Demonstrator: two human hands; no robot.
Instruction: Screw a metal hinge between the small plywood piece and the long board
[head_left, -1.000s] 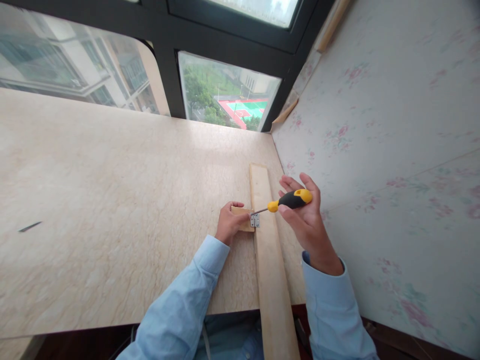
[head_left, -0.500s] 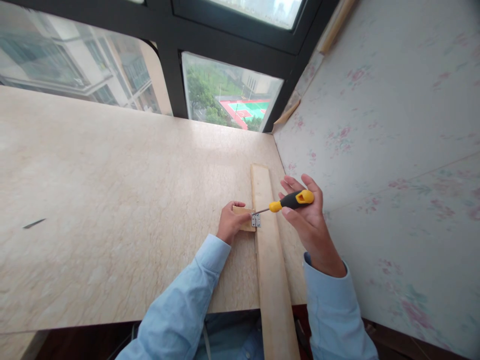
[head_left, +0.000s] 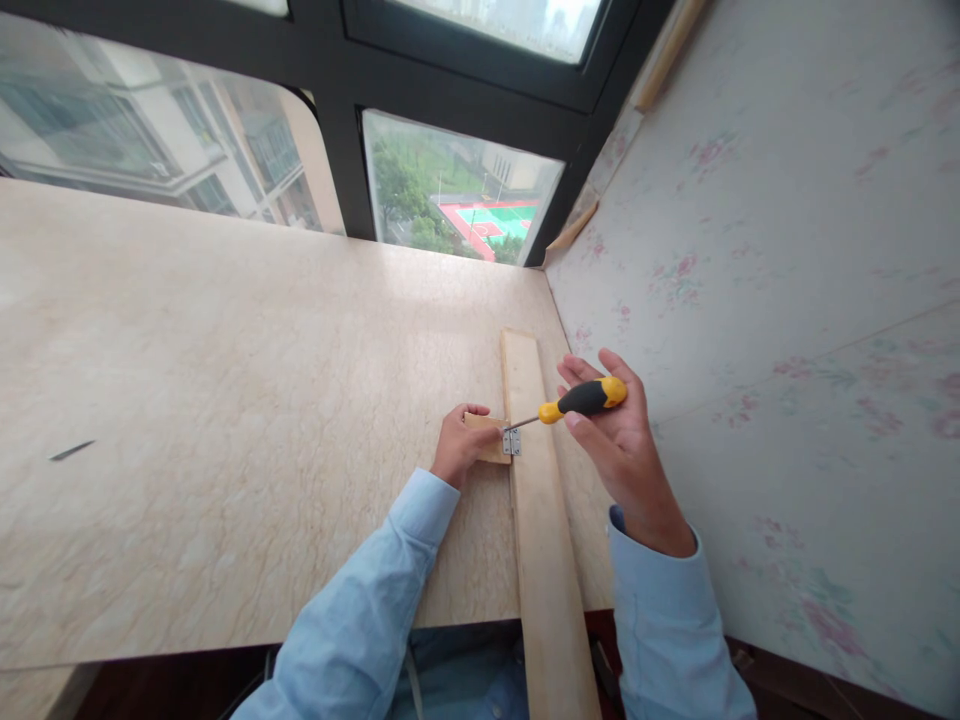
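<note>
A small wooden block (head_left: 492, 454) lies against the left edge of a long wooden board (head_left: 546, 540), and a silver hinge (head_left: 512, 442) spans the joint between them. My left hand (head_left: 454, 448) grips the block, its thumb lying along the top close to the hinge. In my right hand (head_left: 628, 460) is a screwdriver (head_left: 583, 399) with a yellow and black handle. The handle rests between the thumb and the fingers, which are partly spread. Its shaft slants down to the left, and the tip meets the hinge's upper left corner near my left thumb. Any screw under the tip is too small to make out.
The board lies on a marble-patterned sill (head_left: 247, 400) and juts past its front edge towards me. A thin dark blade-like piece (head_left: 72, 450) lies far left. A floral papered wall (head_left: 787, 330) rises close on the right, and a dark-framed window (head_left: 465, 190) stands behind.
The screwdriver's handle has turned about its axis, so the slot in its yellow end no longer faces me. My right fingers have shifted slightly; my left hand stays on the block.
</note>
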